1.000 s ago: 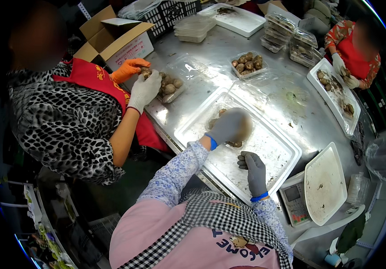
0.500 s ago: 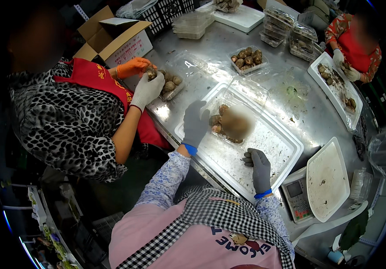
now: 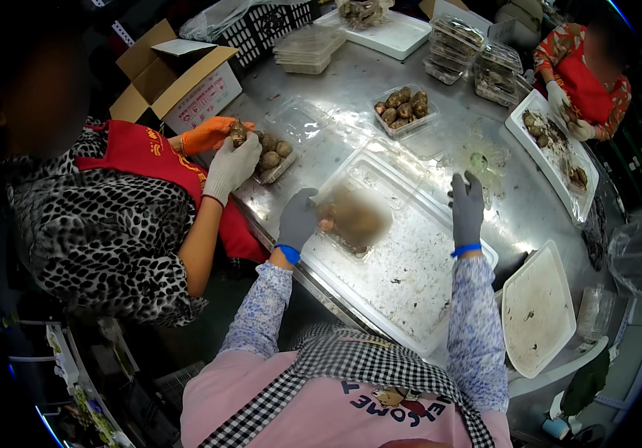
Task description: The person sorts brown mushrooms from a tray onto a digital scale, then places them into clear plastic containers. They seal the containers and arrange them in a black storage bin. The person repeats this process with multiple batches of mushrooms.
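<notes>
A clear plastic box (image 3: 366,257) of brown, knobbly taro-like tubers (image 3: 326,224) sits in the left part of a large white tray (image 3: 410,299) in front of me. A blur hides most of its contents. My left hand (image 3: 298,219), in a grey glove, curves its fingers against the box's left side and appears to grip its edge. My right hand (image 3: 467,205), gloved alike, is raised over the tray's right far edge. Its fingers are apart, bent at the tips, with nothing in them.
Left, a co-worker's gloved hands (image 3: 231,160) hold a tuber beside another filled box (image 3: 272,153). A filled box (image 3: 403,108) stands beyond my tray. At right lies a soil-specked white pan (image 3: 537,310). Another co-worker handles a tray (image 3: 556,149) at far right, near stacked boxes (image 3: 452,48).
My right hand has moved from the tray's near right part to its far right edge, its fingers spreading. The box has shifted left and nearer, with my left hand against it.
</notes>
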Motion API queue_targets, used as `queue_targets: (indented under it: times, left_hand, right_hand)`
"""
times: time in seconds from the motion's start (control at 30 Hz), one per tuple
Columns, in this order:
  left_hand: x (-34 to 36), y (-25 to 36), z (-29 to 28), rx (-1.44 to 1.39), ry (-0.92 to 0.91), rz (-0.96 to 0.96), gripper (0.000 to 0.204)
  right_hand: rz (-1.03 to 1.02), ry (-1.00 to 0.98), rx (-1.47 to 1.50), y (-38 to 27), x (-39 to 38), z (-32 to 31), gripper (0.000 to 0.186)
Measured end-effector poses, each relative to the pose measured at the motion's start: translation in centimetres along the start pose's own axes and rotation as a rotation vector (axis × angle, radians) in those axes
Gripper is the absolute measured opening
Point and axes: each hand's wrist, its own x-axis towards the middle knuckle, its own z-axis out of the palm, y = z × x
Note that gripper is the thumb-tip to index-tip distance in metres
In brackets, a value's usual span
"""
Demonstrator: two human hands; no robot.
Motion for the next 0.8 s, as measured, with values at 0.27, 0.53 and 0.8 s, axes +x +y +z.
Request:
queue_targets:
  times: [0.27,0.53,0.8]
  left_hand:
    - [0.0,-1.3,-1.4,0.196,0.022,0.133,0.032]
    - [10.3,8.7,1.4,0.134,0.159,0.497,0.032]
    - [22.7,15.4,22.8,0.029,-0.271,0.421,0.044]
  right_hand:
    - [0.401,-0.054,0.153,9.0,12.4,8.7,0.078]
    - [0.029,-0.142,-0.438,7.7,21.5,-6.8,0.023]
    - [-0.029,-0.077,-0.934,8.8,25.2,-19.4,0.038]
